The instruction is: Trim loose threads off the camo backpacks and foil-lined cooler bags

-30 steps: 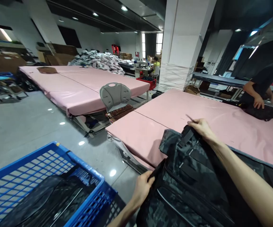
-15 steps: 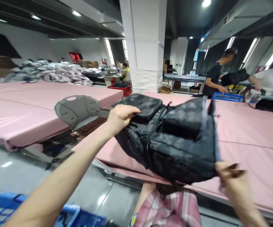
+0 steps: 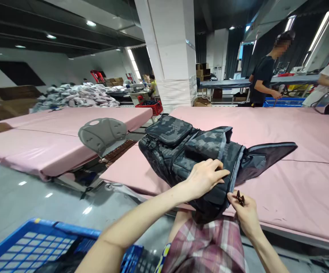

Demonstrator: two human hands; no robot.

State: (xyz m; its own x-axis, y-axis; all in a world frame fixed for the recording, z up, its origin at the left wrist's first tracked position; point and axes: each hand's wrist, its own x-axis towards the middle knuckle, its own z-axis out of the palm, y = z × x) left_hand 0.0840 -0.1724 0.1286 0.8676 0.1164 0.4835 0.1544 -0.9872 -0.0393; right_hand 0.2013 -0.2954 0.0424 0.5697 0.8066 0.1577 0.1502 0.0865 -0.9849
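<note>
A dark grey camouflage backpack (image 3: 178,163) lies on its side on the pink-covered table, overhanging the front edge toward my lap. Its right end gapes, with a black-lined flap (image 3: 272,151) spread out to the right. My left hand (image 3: 210,176) lies over the fabric just beside the grey-edged opening, fingers bent and gripping it. At the lower corner of that opening, my right hand (image 3: 245,210) pinches the edge. A small dark tool (image 3: 240,198), like thread snips, is tucked in its fingers; its exact kind is unclear.
A blue plastic crate (image 3: 41,227) with dark items stands on the floor at lower left. Beside the table (image 3: 309,197) is a grey chair (image 3: 103,134). A white pillar (image 3: 171,53) rises behind. Two people work at the far right, near another blue crate (image 3: 288,102).
My left hand has moved from the bag's far-left pocket to beside the opening. The backpack has come down toward me, its flap now spread right. My right hand has moved left along with it.
</note>
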